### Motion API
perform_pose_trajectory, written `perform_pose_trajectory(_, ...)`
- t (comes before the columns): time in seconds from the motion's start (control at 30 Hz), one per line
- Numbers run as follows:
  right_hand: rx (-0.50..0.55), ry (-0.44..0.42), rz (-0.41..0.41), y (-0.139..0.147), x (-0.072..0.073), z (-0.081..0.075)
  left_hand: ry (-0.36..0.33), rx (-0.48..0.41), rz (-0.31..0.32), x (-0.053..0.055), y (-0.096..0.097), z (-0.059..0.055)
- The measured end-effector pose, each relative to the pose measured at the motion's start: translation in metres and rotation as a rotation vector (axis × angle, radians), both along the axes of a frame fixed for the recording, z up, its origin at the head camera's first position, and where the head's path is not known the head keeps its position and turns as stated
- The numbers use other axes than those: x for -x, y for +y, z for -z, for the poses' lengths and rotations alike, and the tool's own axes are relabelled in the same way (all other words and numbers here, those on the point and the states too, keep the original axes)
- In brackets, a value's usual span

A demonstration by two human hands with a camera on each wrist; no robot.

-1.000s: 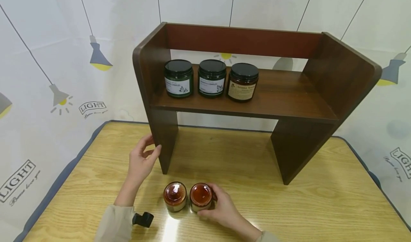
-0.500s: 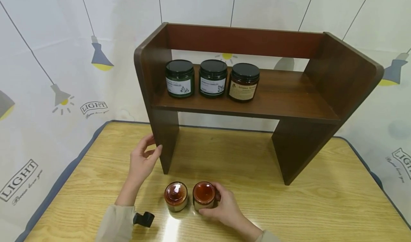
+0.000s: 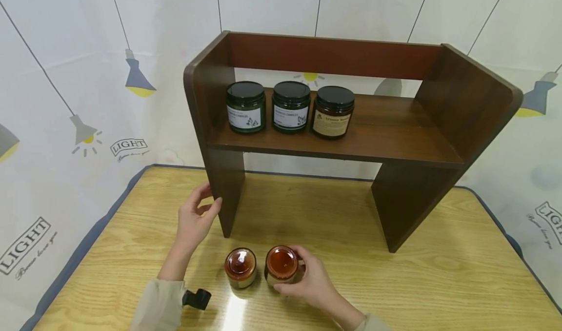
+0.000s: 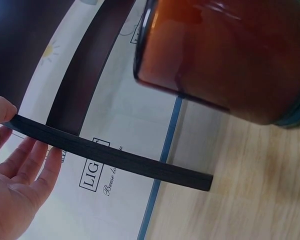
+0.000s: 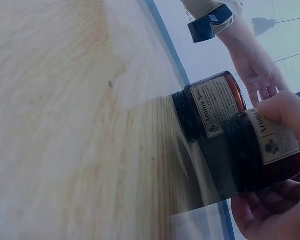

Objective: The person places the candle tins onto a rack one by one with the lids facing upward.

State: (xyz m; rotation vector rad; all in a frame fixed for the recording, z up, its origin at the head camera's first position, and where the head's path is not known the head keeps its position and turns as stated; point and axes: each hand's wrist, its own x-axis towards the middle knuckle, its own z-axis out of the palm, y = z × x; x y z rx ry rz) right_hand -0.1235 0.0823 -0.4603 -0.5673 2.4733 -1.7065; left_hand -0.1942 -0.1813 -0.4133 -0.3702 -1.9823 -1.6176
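My left hand pinches the front edge of the left side panel of a dark brown wooden shelf, thumb on one face and fingers on the other. My right hand grips an amber glass candle jar, turned upside down with its black lid facing the table, thumb and fingers on opposite sides. In the right wrist view its cream "Aroma" label shows beside the thumb. A matching amber jar stands upside down just left of it, a small gap between them.
On the shelf board, toward the left, stand two green candle jars and one amber jar, all with black lids up. The wood-grain table runs back to a wall sheet printed with lamps.
The right hand has shifted its amber jar a little to the right and slightly up in view, widening the gap from the other jar. The left hand stays on the panel.
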Motion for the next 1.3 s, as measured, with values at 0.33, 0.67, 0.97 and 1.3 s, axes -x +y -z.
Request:
perform_pose_trajectory(0.33, 0.08, 0.011, 0.0, 0.005, -0.002, -0.012, 0.014, 0.002, 0.002, 0.001, 0.0, 0.0)
perform_pose_trajectory(0.67, 0.184, 0.118, -0.006, 0.013, 0.0, -0.024, 0.04, 0.011, 0.002, 0.002, 0.0, 0.0)
perform_pose_trajectory(0.97, 0.276, 0.222, 0.042, 0.021, -0.001, -0.048, 0.043, 0.005, -0.001, 0.002, 0.0, 0.001)
perform_pose_trajectory(1.3, 0.294, 0.288, 0.105, 0.031, 0.001, -0.062, 0.015, 0.003, -0.004, -0.002, 0.002, -0.006)
